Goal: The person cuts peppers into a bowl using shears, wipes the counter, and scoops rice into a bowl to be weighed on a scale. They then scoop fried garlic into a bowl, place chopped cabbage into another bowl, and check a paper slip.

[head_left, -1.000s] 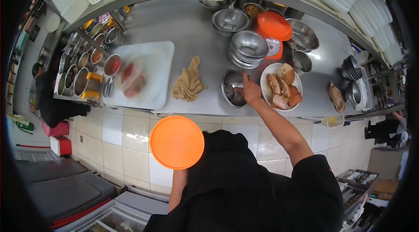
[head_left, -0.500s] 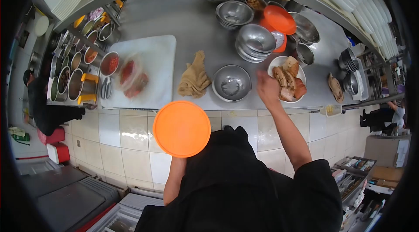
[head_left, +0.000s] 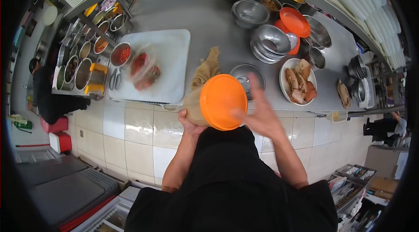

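My left hand (head_left: 192, 124) is closed around the lower part of a round plastic container (head_left: 195, 109), held tilted in front of my body just off the counter's front edge. Its orange lid (head_left: 223, 100) faces up and to the right. At the lid's right side is my right hand (head_left: 264, 118), smeared by motion, with its fingers spread and its thumb overlapping the lid's edge. Behind the container, a steel bowl (head_left: 257, 74) and a crumpled tan cloth (head_left: 206, 68) are partly covered. A white bowl of cooked meat chunks (head_left: 283, 88) stands to the right.
A white cutting board (head_left: 174, 53) carries a bag of red meat (head_left: 145, 69) and scissors (head_left: 115, 78). Several steel pots (head_left: 84, 75) line the left. Stacked steel bowls (head_left: 271, 40) and an orange scale (head_left: 294, 45) are at back right. A person (head_left: 46, 88) stands far left.
The lidded container has come up and to the right, now tilted so its side shows. My right hand has left the meat bowl and moved left and down to the lid.
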Demonstrator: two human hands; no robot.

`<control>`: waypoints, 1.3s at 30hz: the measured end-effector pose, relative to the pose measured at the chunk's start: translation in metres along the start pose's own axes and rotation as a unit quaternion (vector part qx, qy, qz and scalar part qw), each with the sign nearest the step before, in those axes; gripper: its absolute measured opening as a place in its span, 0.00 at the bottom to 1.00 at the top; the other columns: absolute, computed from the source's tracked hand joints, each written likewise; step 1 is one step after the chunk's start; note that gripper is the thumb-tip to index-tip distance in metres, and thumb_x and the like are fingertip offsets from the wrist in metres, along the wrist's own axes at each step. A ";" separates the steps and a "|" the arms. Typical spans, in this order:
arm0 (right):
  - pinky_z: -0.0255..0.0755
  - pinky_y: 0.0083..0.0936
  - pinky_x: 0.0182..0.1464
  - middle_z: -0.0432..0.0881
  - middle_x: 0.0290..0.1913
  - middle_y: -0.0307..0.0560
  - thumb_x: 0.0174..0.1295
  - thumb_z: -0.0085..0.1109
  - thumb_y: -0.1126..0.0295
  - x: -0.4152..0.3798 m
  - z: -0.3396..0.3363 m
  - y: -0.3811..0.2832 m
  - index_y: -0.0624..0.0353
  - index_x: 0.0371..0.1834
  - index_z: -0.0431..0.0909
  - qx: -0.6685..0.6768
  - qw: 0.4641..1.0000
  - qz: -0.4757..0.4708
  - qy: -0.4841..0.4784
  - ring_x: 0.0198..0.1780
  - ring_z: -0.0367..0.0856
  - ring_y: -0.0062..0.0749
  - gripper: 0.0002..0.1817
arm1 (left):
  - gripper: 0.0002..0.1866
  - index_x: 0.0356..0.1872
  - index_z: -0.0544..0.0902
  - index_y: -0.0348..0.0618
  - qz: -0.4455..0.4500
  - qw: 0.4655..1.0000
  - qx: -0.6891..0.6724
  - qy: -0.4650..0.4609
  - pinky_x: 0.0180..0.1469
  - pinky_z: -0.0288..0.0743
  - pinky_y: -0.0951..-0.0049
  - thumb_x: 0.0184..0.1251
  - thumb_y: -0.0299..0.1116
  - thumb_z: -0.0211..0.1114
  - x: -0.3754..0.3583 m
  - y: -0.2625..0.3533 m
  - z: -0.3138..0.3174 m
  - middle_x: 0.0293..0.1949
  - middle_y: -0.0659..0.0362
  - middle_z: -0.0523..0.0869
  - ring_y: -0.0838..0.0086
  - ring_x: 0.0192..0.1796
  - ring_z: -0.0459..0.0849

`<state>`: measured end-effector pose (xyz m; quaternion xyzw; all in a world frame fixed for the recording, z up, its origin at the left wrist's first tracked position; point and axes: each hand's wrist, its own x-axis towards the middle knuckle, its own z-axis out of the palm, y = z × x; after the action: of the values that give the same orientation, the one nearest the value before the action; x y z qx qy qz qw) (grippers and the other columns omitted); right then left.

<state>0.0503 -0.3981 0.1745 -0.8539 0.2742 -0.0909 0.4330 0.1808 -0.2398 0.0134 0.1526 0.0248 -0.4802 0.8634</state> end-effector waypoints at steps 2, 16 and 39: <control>0.52 0.40 0.71 0.47 0.73 0.67 0.46 0.70 0.48 0.014 0.020 -0.026 0.64 0.74 0.42 -0.029 0.999 -0.008 -0.044 0.74 0.49 0.54 0.59 | 0.46 0.65 0.66 0.43 -0.004 0.999 0.048 0.004 0.63 0.69 0.51 0.44 0.60 0.62 0.002 -0.002 -0.004 0.62 0.51 0.72 0.56 0.62 0.72; 0.56 0.53 0.59 0.54 0.67 0.63 0.23 0.72 0.59 0.045 0.037 -0.068 0.43 0.72 0.55 -0.188 0.866 -0.357 -0.296 0.66 0.55 0.63 0.61 | 0.33 0.70 0.58 0.53 0.031 0.999 0.029 -0.007 0.65 0.67 0.51 0.70 0.58 0.43 -0.034 0.012 -0.045 0.68 0.53 0.65 0.58 0.67 0.68; 0.56 0.41 0.68 0.61 0.66 0.63 0.34 0.77 0.51 0.157 0.088 0.027 0.49 0.67 0.65 -0.195 0.950 -0.243 -0.030 0.70 0.57 0.55 0.50 | 0.39 0.63 0.69 0.40 0.034 0.992 -0.069 0.102 0.61 0.71 0.51 0.59 0.61 0.50 -0.041 0.028 -0.099 0.60 0.46 0.74 0.52 0.60 0.74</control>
<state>0.2055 -0.4360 0.0868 -0.9649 0.0572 -0.1126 0.2303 0.1921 -0.1641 -0.0667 0.1415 0.1402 -0.4298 0.8807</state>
